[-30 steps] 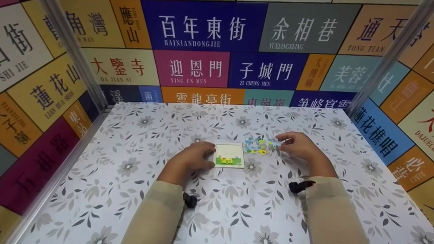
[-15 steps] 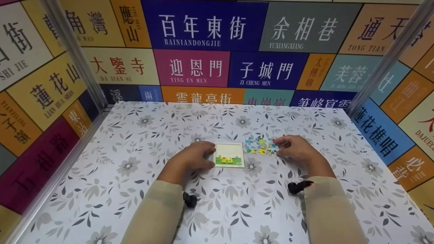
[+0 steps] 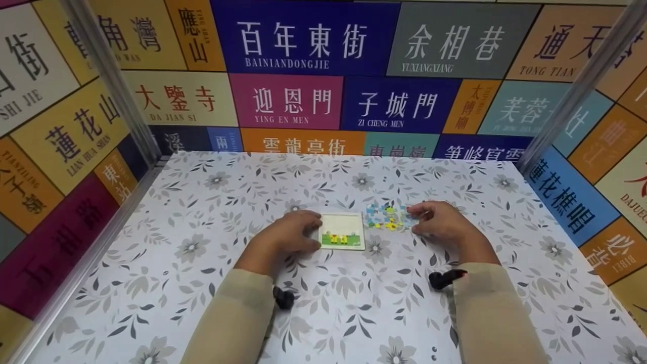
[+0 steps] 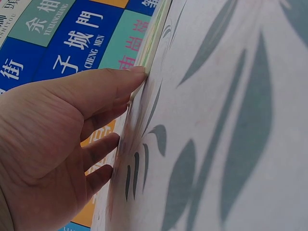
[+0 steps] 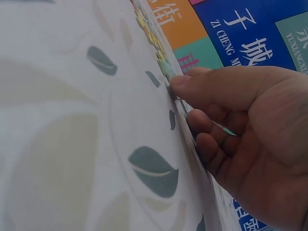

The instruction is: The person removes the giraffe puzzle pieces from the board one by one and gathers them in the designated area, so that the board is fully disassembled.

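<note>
A small white-framed jigsaw board (image 3: 343, 226) lies on the table, its bottom strip filled with a green and yellow picture and its upper part bare. My left hand (image 3: 286, 233) rests at the board's left edge, fingers near the upper corner and thumb (image 4: 137, 73) at the lower one. To the board's right lies a cluster of jigsaw pieces (image 3: 386, 217), light blue, yellow and green. My right hand (image 3: 445, 221) touches the cluster's right side, index finger and thumb spread apart. In the right wrist view, the thumb tip (image 5: 180, 85) meets the row of pieces; the index fingertip is hidden.
A white cloth with grey flowers and leaves covers the table (image 3: 323, 313). Behind it stands a wall (image 3: 283, 103) of coloured panels with Chinese lettering. Clear upright posts (image 3: 129, 101) stand at the back corners. Black wrist cameras (image 3: 284, 298) sit at both cuffs.
My right hand has shifted slightly left, closer against the pieces, and its fingertips have come nearer together. Several pieces at the cluster's right side moved a little. My left hand stayed in place.
</note>
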### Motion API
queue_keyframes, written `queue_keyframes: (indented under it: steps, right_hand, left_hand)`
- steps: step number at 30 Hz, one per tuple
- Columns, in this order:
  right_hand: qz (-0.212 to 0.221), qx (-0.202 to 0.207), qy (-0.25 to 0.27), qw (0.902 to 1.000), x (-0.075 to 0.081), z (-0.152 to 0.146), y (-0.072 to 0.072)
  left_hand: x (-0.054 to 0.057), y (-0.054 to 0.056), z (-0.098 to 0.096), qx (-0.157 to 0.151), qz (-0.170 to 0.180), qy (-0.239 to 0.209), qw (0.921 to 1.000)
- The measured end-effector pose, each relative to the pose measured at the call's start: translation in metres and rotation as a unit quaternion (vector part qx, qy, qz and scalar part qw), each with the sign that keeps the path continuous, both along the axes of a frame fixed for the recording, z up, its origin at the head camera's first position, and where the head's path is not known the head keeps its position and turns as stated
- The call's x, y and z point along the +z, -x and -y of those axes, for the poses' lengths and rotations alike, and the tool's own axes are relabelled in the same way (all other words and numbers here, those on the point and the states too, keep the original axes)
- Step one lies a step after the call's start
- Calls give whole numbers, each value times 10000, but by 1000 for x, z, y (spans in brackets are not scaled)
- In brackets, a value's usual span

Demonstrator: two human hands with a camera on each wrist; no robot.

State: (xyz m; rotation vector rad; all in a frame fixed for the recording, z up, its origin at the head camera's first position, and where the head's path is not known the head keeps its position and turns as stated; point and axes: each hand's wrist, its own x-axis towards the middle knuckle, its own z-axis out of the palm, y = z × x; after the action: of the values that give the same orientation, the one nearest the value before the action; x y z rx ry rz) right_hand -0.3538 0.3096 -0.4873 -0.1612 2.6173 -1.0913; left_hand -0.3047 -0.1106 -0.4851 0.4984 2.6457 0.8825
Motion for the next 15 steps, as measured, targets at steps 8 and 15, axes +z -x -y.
queue_keyframes:
  steps: [8,15]
  right_hand:
    - [-490,97,-148,9986,18,33,-6]
    - [-571,828,-154,9948,26,85,-10]
  left_hand:
    - [0,0,-3,23,48,156,9999]
    - [-2,2,-3,296,275,130,9991]
